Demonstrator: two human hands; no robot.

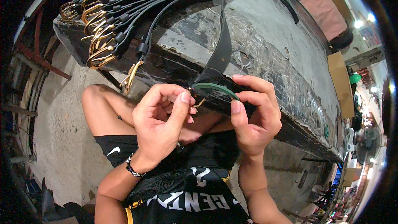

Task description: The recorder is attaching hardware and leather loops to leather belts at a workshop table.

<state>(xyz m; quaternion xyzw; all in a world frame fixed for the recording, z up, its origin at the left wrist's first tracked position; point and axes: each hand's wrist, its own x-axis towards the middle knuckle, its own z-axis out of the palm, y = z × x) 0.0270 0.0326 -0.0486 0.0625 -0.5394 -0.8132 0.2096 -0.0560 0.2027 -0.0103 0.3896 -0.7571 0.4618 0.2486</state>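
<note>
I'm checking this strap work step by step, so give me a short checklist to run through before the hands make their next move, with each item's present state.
1. Left hand pinches the small gold hook at the strap end: ok.
2. Right hand grips the green band between thumb and fingers: ok.
3. Black strap runs untwisted from the hands up over the workbench: ok.
4. Hook fully seated in the strap end: cannot tell, fingers cover it.
5. Finished straps with gold hooks lie bundled on the bench's left, apart from the hands: ok.
</note>
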